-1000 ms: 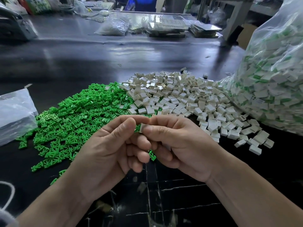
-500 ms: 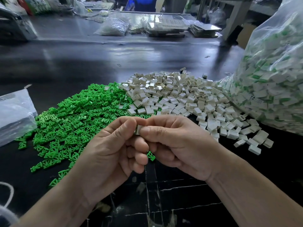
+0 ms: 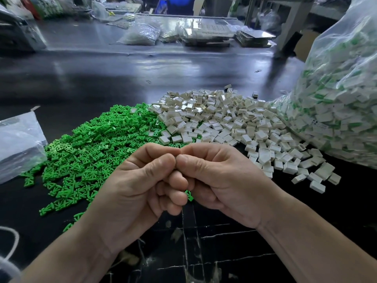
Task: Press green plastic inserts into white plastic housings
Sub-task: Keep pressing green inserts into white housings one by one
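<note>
Piece being worked is hidden: both hands meet over the counter (image 3: 122,78), thumb tips butted together, all fingers curled tight, so can't tell what they pinch, if anything. Left hand (image 3: 134,193) and right hand (image 3: 222,180) come in from the bottom corners, knuckles touching. One green insert (image 3: 189,196) peeks out just below them. Green inserts pile (image 3: 91,144) behind-left, white housings pile (image 3: 224,121) behind-right, edges overlapping. Clear bag (image 3: 336,99) of white-and-green parts on the far right, touching the housings.
</note>
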`<action>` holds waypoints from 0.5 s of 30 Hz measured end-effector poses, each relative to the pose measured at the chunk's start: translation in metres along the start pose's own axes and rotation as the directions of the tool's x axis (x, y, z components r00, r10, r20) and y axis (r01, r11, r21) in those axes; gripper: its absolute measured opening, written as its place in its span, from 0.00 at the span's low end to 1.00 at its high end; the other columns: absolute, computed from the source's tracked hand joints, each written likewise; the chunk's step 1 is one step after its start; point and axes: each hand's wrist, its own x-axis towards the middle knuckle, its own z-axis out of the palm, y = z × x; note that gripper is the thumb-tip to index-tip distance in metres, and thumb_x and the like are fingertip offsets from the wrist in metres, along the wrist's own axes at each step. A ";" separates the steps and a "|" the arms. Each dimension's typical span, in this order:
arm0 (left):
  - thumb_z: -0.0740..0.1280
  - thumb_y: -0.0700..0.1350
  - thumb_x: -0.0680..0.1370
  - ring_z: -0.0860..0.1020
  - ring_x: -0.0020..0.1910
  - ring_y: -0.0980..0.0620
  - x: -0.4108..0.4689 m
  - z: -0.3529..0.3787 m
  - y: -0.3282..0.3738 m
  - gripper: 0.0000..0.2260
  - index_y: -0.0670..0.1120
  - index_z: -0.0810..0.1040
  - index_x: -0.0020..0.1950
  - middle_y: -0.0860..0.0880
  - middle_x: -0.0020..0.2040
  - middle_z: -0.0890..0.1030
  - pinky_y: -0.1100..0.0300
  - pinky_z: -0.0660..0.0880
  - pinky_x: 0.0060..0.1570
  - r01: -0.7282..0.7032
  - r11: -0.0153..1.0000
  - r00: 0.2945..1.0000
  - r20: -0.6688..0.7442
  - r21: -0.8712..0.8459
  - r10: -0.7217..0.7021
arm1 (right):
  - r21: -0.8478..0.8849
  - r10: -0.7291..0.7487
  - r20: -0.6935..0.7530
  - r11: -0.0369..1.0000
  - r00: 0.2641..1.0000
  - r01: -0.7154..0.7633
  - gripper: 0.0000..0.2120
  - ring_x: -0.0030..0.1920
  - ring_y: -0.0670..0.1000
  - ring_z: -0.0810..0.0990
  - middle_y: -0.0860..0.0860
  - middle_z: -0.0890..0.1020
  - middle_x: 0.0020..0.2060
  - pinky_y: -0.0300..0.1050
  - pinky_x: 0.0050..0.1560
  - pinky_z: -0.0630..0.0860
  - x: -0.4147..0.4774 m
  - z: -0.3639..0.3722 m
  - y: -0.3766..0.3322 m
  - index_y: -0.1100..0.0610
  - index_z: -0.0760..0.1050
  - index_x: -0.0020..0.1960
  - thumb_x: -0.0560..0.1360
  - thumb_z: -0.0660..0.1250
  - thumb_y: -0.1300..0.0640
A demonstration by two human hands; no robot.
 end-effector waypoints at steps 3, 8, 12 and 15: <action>0.79 0.45 0.65 0.81 0.25 0.50 0.000 0.002 0.000 0.12 0.45 0.83 0.45 0.43 0.30 0.82 0.62 0.77 0.23 -0.005 1.000 1.000 -0.020 0.006 0.005 | 0.015 0.004 0.004 1.000 1.000 -0.004 0.08 0.23 0.44 0.66 0.52 0.75 0.32 0.34 0.20 0.59 -0.001 0.000 -0.001 0.57 0.82 0.50 0.77 0.67 0.54; 0.76 0.44 0.68 0.81 0.25 0.50 -0.002 0.006 0.000 0.09 0.45 0.83 0.45 0.43 0.30 0.81 0.61 0.77 0.23 -0.025 1.000 0.999 -0.034 0.009 0.025 | 0.038 0.001 0.014 0.999 1.000 -0.001 0.09 0.23 0.44 0.66 0.52 0.76 0.31 0.34 0.20 0.60 -0.001 0.000 0.000 0.58 0.81 0.51 0.77 0.67 0.54; 0.73 0.45 0.71 0.81 0.27 0.50 -0.001 0.005 -0.002 0.10 0.44 0.82 0.50 0.43 0.33 0.82 0.61 0.78 0.26 -0.073 0.996 0.997 -0.028 0.054 0.075 | 0.086 -0.013 0.005 0.996 1.000 0.012 0.08 0.23 0.44 0.67 0.51 0.76 0.32 0.35 0.20 0.60 0.000 0.002 0.002 0.58 0.79 0.49 0.78 0.66 0.54; 0.73 0.47 0.72 0.82 0.29 0.48 0.000 -0.002 0.001 0.13 0.43 0.82 0.54 0.43 0.34 0.82 0.60 0.78 0.28 -0.088 0.990 0.995 -0.035 0.109 0.092 | 0.110 -0.007 -0.031 0.994 1.000 0.010 0.07 0.24 0.45 0.68 0.51 0.76 0.31 0.35 0.20 0.61 0.003 0.003 0.005 0.55 0.77 0.42 0.77 0.65 0.54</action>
